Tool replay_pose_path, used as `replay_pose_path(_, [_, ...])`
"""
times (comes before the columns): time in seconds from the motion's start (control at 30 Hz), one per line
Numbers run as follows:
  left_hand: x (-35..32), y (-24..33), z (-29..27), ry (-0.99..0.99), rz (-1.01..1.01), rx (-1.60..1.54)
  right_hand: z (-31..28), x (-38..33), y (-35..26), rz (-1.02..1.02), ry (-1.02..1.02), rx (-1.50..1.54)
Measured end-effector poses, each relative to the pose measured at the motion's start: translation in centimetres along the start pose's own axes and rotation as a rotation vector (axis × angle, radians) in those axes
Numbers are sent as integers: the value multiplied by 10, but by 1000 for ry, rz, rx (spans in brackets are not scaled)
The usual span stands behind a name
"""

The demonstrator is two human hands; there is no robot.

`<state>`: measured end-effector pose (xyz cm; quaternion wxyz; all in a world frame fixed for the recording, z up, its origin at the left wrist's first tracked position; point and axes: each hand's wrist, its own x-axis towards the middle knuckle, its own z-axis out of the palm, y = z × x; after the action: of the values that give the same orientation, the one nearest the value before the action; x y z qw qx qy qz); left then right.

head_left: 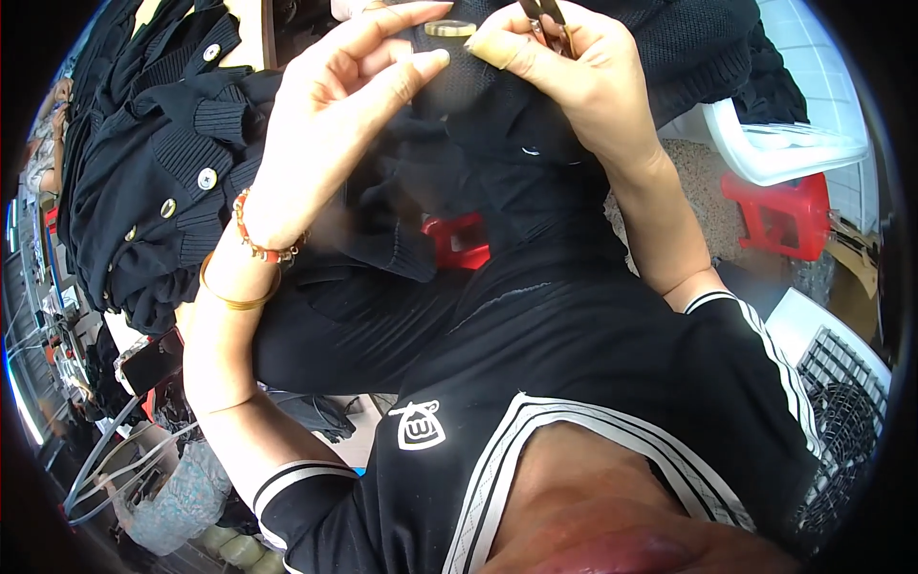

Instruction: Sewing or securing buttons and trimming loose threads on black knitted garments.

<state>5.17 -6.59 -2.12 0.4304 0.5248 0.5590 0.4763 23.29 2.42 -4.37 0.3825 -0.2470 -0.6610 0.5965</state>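
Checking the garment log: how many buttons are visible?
5: one on the knit between the left hand and right hand, four on the pile at left. Folds may hide more.

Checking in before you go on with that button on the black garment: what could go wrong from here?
1. The scissors in the right hand sit close to the left hand's fingers and could nick them.
2. The blades are right at the button on the black garment; a slip might snag the knit.
3. The work sits at the picture's top edge, so it is partly out of view.
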Motion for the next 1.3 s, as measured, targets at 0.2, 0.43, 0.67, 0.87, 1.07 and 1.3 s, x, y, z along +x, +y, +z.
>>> replay_pose_path(0.2, [2, -10, -18, -79, -39, -6, -23, 1, -6, 94, -389, 797])
replay_pose_path(0.43, [-1, -2, -8, -13, -85, -34, 3, 2, 4, -149, -32, 48])
replay_pose_path(0.67, [1, -6, -9, -104, 54, -55, 7, 6, 26, -572, 49, 2])
replay_pose_path(0.87, [0, -7, -5, -16, 50, -44, 1, 1, -3, 355, -7, 352])
replay_pose_path(1.07, [0, -8, -7, 26, 27, -78, -5, -10, 4, -10, -67, 315])
replay_pose_path(1.3, [3, -7, -8, 2, 60, -81, -20, 11, 39, -731, 15, -335])
